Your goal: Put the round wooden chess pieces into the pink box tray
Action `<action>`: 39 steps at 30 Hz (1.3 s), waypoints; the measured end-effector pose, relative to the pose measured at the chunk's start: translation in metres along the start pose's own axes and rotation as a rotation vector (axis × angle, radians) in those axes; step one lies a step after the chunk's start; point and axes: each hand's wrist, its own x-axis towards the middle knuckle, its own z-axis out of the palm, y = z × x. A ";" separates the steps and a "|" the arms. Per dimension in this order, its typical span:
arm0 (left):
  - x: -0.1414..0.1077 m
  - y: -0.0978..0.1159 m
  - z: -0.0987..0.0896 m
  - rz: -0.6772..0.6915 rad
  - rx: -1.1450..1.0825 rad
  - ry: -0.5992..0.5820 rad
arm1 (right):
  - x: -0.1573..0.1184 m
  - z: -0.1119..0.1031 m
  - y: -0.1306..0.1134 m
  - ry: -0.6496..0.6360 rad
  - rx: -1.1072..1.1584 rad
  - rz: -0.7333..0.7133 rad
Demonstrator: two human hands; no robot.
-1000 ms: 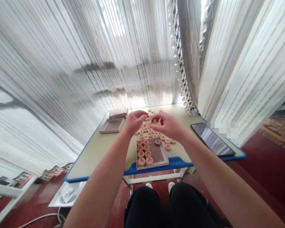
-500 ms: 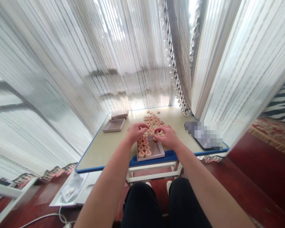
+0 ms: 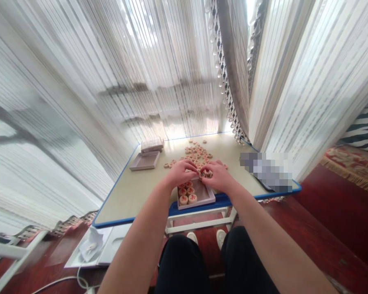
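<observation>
A shallow box (image 3: 207,195) at the table's near edge holds several round pieces with red characters (image 3: 192,198) in two columns on its left side. My left hand (image 3: 184,173) is over the box's far left corner, fingers curled toward the right. My right hand (image 3: 216,174) is beside it at the far right corner, its fingers closed on a round piece (image 3: 201,175) near the box's far wall. The left fingertips come close to that piece; whether they touch it is unclear. Beyond both hands lie many loose round pieces (image 3: 199,152).
An open box tray (image 3: 144,161) and a stacked box (image 3: 152,144) sit at the table's far left. A blurred dark flat object (image 3: 265,173) lies at the right. Blue edging rims the table (image 3: 119,204); curtains hang behind.
My left hand has moved right, toward my right hand, and now covers more of the box's far left part. The view has shifted slightly.
</observation>
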 end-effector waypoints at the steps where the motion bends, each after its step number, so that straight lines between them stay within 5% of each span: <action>1: 0.000 0.000 0.000 0.000 0.003 -0.008 | 0.000 0.000 0.000 -0.002 0.001 0.000; 11: 0.001 -0.001 0.001 0.002 -0.013 0.010 | 0.000 0.000 0.001 -0.006 0.016 0.003; 28: 0.007 -0.024 0.007 -0.253 -0.089 0.400 | 0.000 0.001 0.002 -0.027 0.008 0.020; 39: 0.007 -0.026 0.007 -0.296 -0.043 0.394 | 0.000 -0.001 0.001 -0.052 0.023 0.030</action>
